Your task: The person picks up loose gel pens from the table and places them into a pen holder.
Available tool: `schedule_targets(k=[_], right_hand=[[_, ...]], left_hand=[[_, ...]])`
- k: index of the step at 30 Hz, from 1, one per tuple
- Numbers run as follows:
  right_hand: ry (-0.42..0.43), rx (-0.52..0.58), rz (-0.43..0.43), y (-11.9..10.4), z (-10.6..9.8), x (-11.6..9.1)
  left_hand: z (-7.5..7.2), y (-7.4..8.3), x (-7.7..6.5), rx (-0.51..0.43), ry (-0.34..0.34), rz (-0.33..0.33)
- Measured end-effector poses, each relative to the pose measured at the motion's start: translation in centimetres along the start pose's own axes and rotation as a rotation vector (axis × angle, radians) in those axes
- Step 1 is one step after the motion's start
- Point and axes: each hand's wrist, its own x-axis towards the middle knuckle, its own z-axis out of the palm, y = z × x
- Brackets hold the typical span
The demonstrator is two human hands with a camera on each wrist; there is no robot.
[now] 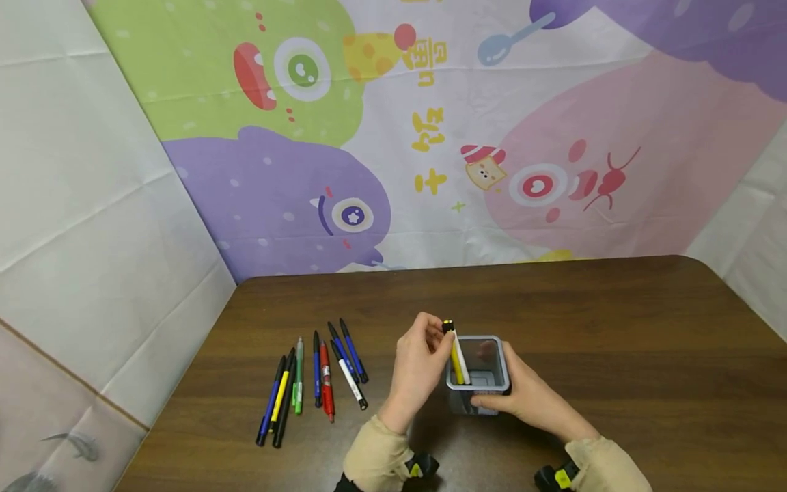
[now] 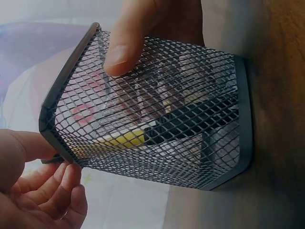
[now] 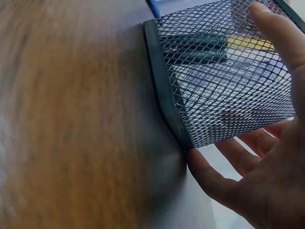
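- The right hand (image 1: 531,400) grips the cup's right side, thumb across the front, other fingers round the wall.
- The cup (image 1: 461,403) stands upright on the table (image 1: 590,307): dark wire mesh, squarish rim, solid band at the base.
- In the cup's left part, a yellow pen (image 1: 457,365) and a white pen (image 1: 464,369) stand slanted side by side; their tops are black, and black lower ends show through the mesh.
- At the cup's left rim, the left hand (image 1: 418,362) pinches the yellow pen near its top; whether the white one is pinched too, I cannot tell.
- Well left of the cup lie black (image 1: 285,403), yellow, blue and green pens.
- Between these and the cup: a red pen (image 1: 326,383), more blue pens and a black-ended white one.
- Behind the cup, past the table, hangs a cartoon cloth (image 1: 430,225).
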Motion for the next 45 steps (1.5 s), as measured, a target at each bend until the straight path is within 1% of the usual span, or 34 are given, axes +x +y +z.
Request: schedule_targets(k=[4, 8, 13, 18, 23, 26, 29, 32, 36, 41, 45], right_hand=[[0.007, -0.008, -0.008, 0.1, -0.1, 0.0], [0.005, 0.011, -0.012, 0.0, -0.3, 0.0], [-0.002, 0.026, -0.013, -0.2, -0.3, 0.1], [0.003, 0.018, -0.014, -0.2, -0.4, 0.2], [-0.001, 0.020, -0.006, 0.0, -0.3, 0.1], [-0.007, 0.019, -0.002, 0.2, -0.1, -0.1], [-0.003, 0.012, -0.006, 0.3, 0.0, -0.2], [0.011, -0.008, -0.021, 0.3, 0.1, -0.2], [0.002, -0.002, -0.032, 0.3, 0.1, -0.1], [-0.017, 0.027, -0.017, 0.2, 0.1, -0.2], [-0.021, 0.033, -0.019, 0.3, 0.1, -0.3]], left_hand=[[0.2, 0.0, 0.0, 0.000, -0.001, -0.006], [0.5, -0.1, 0.3, -0.001, 0.012, 0.003], [0.7, -0.4, 0.6, 0.020, 0.024, 0.036], [0.6, -0.6, 0.7, 0.029, 0.018, 0.058], [0.7, -0.6, 0.5, 0.021, -0.008, 0.050], [0.8, -0.7, 0.2, 0.004, -0.023, 0.027], [0.8, -0.8, -0.1, -0.011, -0.023, 0.009], [0.7, -0.9, -0.1, -0.013, -0.027, 0.001], [0.4, -1.2, 0.0, -0.016, -0.044, -0.003], [0.2, -1.2, 0.0, 0.010, -0.062, 0.004], [-0.1, -1.1, 0.0, 0.043, -0.089, 0.008]])
